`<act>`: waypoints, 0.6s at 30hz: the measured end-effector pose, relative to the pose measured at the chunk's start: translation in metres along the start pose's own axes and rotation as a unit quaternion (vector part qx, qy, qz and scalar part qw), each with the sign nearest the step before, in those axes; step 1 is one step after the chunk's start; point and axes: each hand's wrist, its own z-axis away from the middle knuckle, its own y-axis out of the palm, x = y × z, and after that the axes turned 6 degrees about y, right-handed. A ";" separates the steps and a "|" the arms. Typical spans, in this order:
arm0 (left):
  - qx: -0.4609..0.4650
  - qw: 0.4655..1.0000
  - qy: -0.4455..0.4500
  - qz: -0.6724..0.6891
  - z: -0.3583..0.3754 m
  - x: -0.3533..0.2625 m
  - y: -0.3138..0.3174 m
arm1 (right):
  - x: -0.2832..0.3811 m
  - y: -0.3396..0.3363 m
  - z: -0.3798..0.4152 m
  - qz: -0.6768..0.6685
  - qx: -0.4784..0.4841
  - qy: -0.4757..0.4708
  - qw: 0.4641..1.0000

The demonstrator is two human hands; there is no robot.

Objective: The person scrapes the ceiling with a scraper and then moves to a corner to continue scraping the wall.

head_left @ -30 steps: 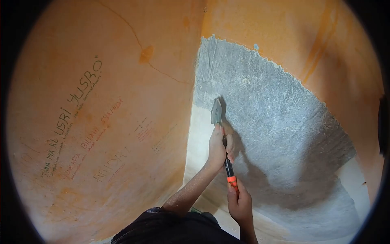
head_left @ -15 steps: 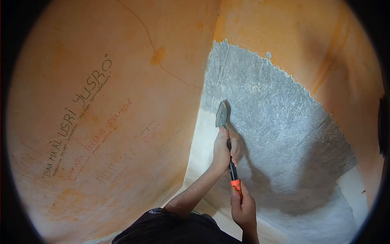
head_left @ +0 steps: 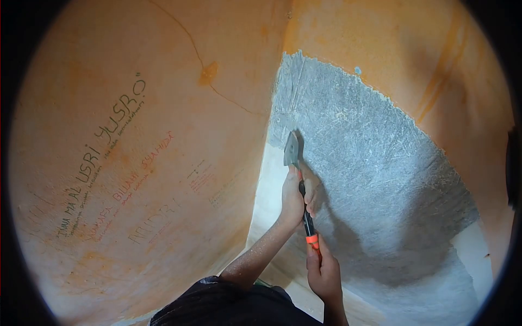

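Head view: scraper (head_left: 291, 150) sits just above frame centre, blade angled up, tip near the line where the grey patch (head_left: 375, 157) meets the white strip (head_left: 267, 182). Both grips closed on it. Left hand (head_left: 292, 202) wraps the shaft close under the blade, likely to steer it and press it flat; right hand (head_left: 324, 277) holds the orange end lower down, near the orange collar (head_left: 311, 239), probably for push and leverage. Hands spaced along the shaft, so it should resist twisting. Left forearm (head_left: 255, 258) comes up from lower left, pale specks on it, reads like dust. Unclear bits: shadow hugs the blade's right side, so can't tell whether the tip touches the surface or floats just off it. Shaft is partly covered by left fingers, butt end hidden in right palm. Dark clothing (head_left: 223, 304) cuts off at bottom edge. Small lines of writing on the orange wall (head_left: 163, 108), left half of frame, too faint to read. Dark object (head_left: 512, 168) at right edge is cropped, no ID. Frame corners are black.
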 end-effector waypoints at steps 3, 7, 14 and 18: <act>-0.005 1.000 0.012 -0.011 0.001 0.002 0.000 | -0.006 0.001 0.000 0.019 -0.016 -0.028 0.999; 0.008 1.000 0.005 -0.016 0.002 0.003 -0.001 | 0.000 -0.001 0.002 0.008 -0.012 -0.027 1.000; -0.008 1.000 -0.003 -0.020 0.002 -0.003 -0.002 | 0.001 0.001 0.003 -0.006 -0.010 -0.027 1.000; -0.006 1.000 0.026 -0.005 -0.009 -0.003 -0.008 | 0.001 0.004 -0.006 0.048 -0.017 -0.045 0.998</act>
